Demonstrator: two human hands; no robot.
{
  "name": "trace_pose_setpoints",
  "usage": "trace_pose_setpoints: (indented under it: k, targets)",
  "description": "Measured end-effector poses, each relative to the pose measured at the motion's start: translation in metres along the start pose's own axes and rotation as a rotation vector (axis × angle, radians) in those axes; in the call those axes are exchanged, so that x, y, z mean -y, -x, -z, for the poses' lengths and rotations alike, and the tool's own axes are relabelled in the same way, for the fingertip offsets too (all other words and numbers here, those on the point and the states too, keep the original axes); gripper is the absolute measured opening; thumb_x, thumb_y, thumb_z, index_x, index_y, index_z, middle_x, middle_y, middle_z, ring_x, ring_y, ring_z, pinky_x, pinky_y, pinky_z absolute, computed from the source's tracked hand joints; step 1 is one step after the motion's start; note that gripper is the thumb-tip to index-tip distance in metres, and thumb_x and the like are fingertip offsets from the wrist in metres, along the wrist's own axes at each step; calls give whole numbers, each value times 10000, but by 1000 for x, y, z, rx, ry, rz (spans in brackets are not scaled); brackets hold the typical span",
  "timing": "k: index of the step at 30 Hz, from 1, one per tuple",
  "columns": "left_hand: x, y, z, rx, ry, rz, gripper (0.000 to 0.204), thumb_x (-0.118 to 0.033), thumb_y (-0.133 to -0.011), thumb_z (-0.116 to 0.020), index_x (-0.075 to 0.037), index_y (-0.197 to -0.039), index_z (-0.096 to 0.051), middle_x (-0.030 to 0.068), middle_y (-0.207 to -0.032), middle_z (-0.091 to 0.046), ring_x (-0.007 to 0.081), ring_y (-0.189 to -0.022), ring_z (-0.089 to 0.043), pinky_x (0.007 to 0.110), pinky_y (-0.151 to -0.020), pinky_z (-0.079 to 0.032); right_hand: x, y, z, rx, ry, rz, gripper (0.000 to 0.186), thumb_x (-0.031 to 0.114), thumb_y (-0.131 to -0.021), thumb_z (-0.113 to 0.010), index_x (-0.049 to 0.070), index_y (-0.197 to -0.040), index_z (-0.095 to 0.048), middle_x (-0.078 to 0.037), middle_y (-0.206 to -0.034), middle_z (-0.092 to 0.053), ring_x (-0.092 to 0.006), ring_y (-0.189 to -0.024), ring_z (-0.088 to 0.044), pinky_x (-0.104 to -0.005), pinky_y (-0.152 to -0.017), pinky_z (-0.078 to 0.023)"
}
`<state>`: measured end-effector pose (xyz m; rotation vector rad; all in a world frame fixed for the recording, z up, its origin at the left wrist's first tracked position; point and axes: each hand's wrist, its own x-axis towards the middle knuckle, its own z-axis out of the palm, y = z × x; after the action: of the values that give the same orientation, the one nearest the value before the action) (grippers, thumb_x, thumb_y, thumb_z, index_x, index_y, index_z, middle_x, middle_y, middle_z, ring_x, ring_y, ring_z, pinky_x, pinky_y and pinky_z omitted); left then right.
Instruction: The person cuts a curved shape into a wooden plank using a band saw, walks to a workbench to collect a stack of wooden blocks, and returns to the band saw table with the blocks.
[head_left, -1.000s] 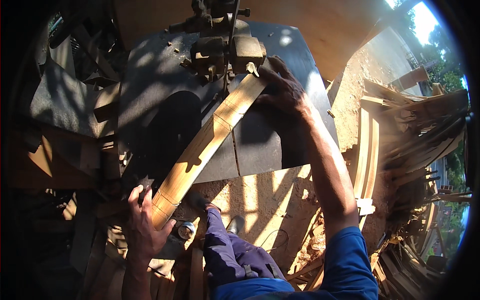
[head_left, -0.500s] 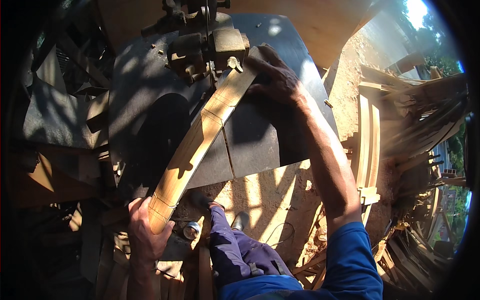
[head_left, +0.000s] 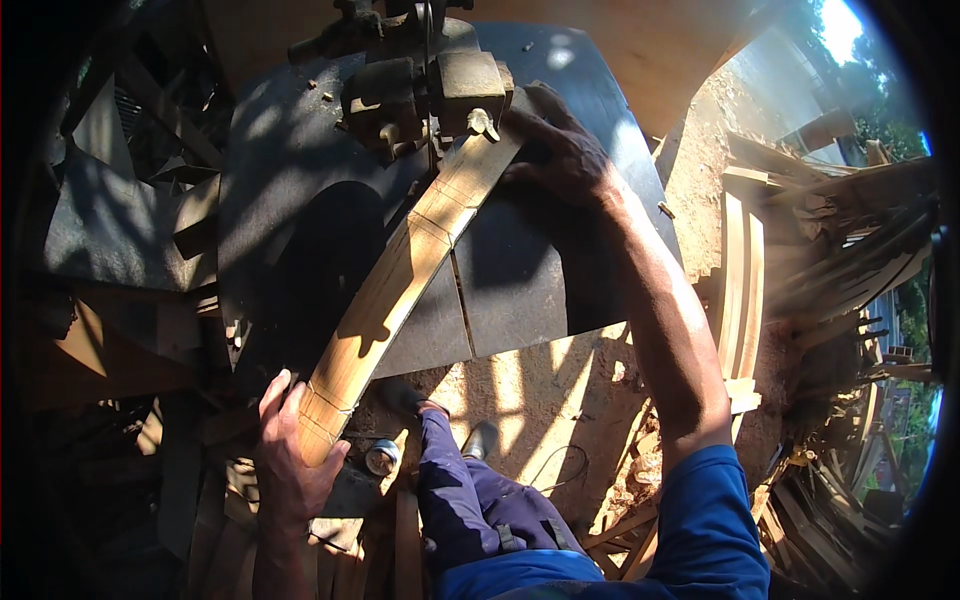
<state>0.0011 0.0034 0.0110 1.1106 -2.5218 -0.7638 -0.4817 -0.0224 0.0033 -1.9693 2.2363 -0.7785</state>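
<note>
A pale wooden board (head_left: 395, 285) with dark lines drawn across it lies slantwise over the dark saw table (head_left: 510, 300). My left hand (head_left: 298, 465) holds its near end past the table's front edge, thumb on one side and fingers on the other. At the far end my right hand (head_left: 565, 155) is wrapped round the board, its fingertips partly in shadow. Beside that end hangs the bandsaw's blade guide (head_left: 470, 90), two blocks with the thin blade (head_left: 431, 150) between them. Where the blade meets the board is hard to make out.
A slot (head_left: 461, 300) runs through the table to its front edge. Several curved wood strips (head_left: 740, 270) stand at the right, with heaped offcuts (head_left: 820, 510) below. Scrap wood (head_left: 130, 190) crowds the left. A small round tin (head_left: 381, 459) sits near my feet.
The fingers of my left hand have lifted and straightened a little at the board's near end. Board, table and right hand appear slightly farther right, along with the whole view.
</note>
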Motion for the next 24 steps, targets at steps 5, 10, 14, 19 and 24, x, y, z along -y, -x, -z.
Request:
trace_pose_setpoints:
  k: [5,10,14,19,24]
  targets:
    - [-2,0,2,52,-41,77,819,-115,-698,-844,10,-1414,-467,267,-1513,-415,434,-1411,-430,499,-1179,-388,-5,-3,-2,21,-64,-17,795,400,-770,-881,320,-1488,-549,-212,-1665,-264,-421,-1502,-336,-461,-1197,-384]
    - [-3,-2,2,44,-41,81,810,-115,-704,-840,19,-1411,-469,268,-1511,-418,433,-1413,-429,498,-1183,-384,-8,-5,-4,5,42,46,798,396,-776,-876,334,-1495,-538,-221,-1669,-250,-424,-1512,-315,-465,-1204,-371]
    - [-2,-2,1,38,-5,84,792,-109,-710,-835,27,-1403,-478,269,-1509,-419,434,-1412,-431,498,-1183,-384,-6,-5,-2,18,-8,17,796,394,-780,-872,323,-1498,-536,-218,-1671,-249,-415,-1515,-312,-457,-1207,-367]
    - [-2,-2,3,78,-48,106,785,-183,-761,-783,26,-1443,-454,263,-1518,-410,424,-1393,-447,507,-1165,-378,-4,-4,-1,19,-31,11,808,389,-770,-876,274,-1498,-543,-211,-1667,-265,-402,-1516,-320,-443,-1208,-363]
    - [-1,-2,2,22,10,53,778,-122,-727,-825,45,-1402,-476,278,-1493,-433,442,-1397,-444,504,-1172,-392,-6,-6,-3,12,-9,14,810,389,-768,-877,261,-1496,-547,-208,-1666,-271,-399,-1516,-320,-446,-1207,-362]
